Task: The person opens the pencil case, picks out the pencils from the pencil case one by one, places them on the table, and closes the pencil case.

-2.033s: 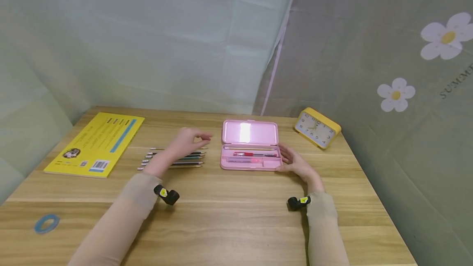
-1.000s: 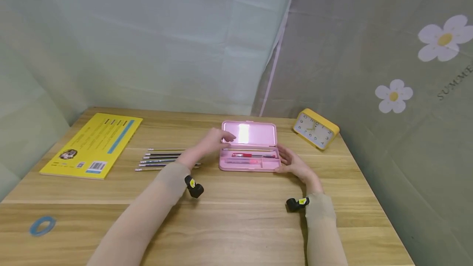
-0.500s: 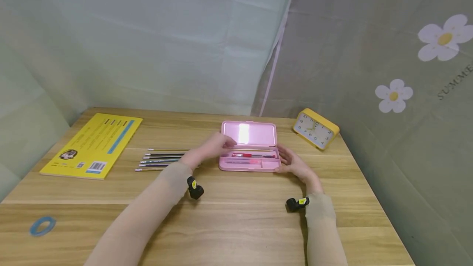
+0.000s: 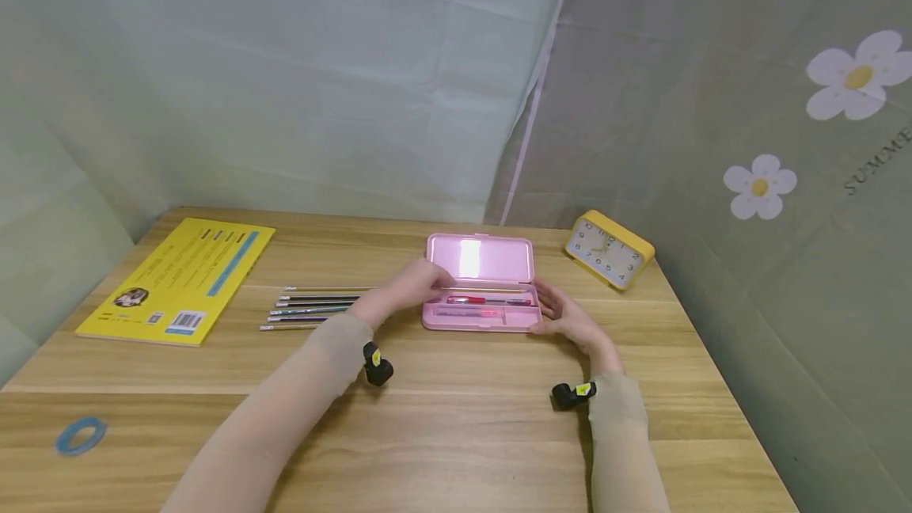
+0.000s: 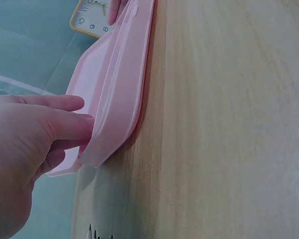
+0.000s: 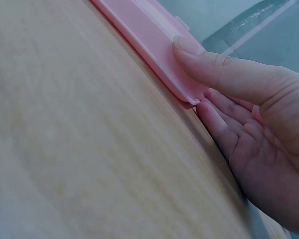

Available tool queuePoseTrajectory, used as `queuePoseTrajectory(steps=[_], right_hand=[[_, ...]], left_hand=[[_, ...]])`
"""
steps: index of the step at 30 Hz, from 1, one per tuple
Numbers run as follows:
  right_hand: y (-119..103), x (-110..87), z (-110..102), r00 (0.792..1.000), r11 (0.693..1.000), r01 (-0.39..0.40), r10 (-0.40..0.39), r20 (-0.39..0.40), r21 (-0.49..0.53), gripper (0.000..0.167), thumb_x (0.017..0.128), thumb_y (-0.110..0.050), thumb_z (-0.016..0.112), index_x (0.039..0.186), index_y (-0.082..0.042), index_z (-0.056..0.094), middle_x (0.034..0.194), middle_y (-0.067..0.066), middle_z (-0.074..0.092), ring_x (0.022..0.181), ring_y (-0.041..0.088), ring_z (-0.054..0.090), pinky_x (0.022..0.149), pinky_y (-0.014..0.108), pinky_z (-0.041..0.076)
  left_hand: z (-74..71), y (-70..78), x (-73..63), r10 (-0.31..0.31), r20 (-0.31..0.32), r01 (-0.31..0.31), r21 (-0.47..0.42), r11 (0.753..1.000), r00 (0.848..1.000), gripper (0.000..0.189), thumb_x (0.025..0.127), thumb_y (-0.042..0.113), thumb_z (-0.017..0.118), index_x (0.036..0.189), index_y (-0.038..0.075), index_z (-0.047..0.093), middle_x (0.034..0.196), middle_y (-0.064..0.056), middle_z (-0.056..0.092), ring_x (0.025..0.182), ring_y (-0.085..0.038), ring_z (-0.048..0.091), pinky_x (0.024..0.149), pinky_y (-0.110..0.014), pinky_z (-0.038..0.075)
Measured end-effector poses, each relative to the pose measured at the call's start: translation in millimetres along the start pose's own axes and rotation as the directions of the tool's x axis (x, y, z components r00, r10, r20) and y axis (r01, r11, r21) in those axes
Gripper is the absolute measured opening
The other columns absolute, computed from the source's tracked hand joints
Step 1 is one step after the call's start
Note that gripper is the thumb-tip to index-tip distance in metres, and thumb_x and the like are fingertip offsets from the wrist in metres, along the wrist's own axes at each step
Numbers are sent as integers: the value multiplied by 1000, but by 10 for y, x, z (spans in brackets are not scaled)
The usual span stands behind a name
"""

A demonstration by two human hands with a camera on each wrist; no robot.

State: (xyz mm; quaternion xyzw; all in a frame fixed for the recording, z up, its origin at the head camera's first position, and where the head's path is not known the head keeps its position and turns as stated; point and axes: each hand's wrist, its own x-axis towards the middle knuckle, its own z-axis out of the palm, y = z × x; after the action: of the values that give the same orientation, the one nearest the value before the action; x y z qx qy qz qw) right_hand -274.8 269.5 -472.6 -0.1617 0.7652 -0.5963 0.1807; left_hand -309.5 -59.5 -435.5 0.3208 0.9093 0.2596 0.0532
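A pink pencil case (image 4: 480, 258) lies open on the table, its lid tipped back. Inside are a yellow pencil (image 4: 492, 290) along the hinge side, a red pen (image 4: 466, 300) and a clear pinkish pen-like stick (image 4: 468, 312). My left hand (image 4: 416, 282) reaches into the case's left end and pinches the yellow pencil there; in the left wrist view the case wall (image 5: 120, 94) hides the fingertips. My right hand (image 4: 570, 317) holds the case's right end. In the right wrist view its thumb (image 6: 189, 47) lies on the case's front side, fingers round the corner.
Several pencils (image 4: 306, 309) lie in a row left of the case, partly under my left forearm. A yellow book (image 4: 181, 279) lies at the left, a blue ring (image 4: 81, 435) at the front left. A yellow alarm clock (image 4: 609, 249) stands at the back right.
My left hand has moved right from above the row of pencils and lowered into the left end of the case. The right hand has stayed at the case's right end.
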Motion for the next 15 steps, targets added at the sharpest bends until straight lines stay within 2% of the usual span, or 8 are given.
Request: queuePoseTrajectory(steps=[7, 15], right_hand=[[2, 4, 6, 1000, 1000, -13, 13, -8, 0, 98, 80, 1, 76, 155, -2, 13, 162, 21, 16, 148, 39, 21, 120, 46, 22], [2, 3, 6, 1000, 1000, -13, 13, -8, 2, 99, 80, 0, 76, 156, -3, 13, 162, 21, 16, 148, 38, 21, 120, 46, 22]], left_hand=[[12, 17, 10, -8, 14, 8, 23, 1000, 1000, 21, 91, 4, 66, 110, 4, 74, 108, -10, 74, 104, -24, 68, 96, -39, 55], [38, 57, 22, -28, -10, 28, 38, 999, 1000, 21, 90, 2, 65, 109, 3, 74, 109, -11, 73, 106, -26, 68, 95, -38, 55]])
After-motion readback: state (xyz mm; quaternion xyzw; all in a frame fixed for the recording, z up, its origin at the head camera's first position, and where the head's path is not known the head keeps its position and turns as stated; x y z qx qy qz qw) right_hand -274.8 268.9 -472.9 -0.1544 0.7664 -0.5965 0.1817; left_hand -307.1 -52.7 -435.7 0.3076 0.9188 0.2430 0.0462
